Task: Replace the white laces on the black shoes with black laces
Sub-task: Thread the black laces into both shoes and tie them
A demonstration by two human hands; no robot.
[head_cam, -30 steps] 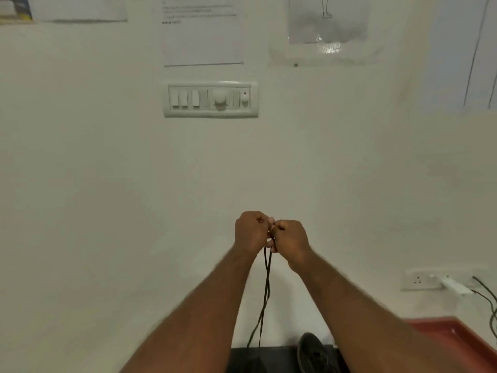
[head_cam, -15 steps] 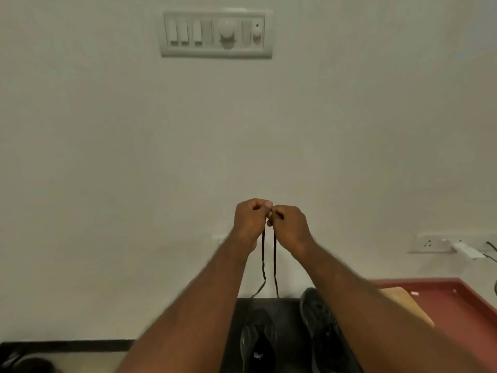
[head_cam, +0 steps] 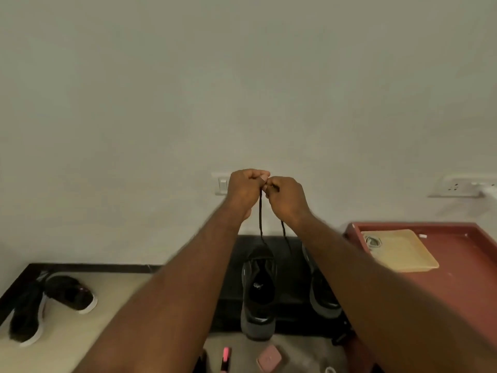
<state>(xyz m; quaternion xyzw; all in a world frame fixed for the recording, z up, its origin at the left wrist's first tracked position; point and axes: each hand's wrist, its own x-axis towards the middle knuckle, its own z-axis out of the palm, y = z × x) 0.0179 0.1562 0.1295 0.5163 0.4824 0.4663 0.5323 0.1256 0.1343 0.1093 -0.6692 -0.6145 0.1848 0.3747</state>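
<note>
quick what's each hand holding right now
Left hand: closed, pinching the black lace.
Right hand: closed, pinching the same black lace.

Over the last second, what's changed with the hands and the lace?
Mostly the view: the head tilted down, so the switch panel left the frame and the black shoes and the red tray came into sight. The strands of the black lace hang slightly further apart. Unchanged: left hand and right hand pinch the lace ends together, raised before the wall.
</note>
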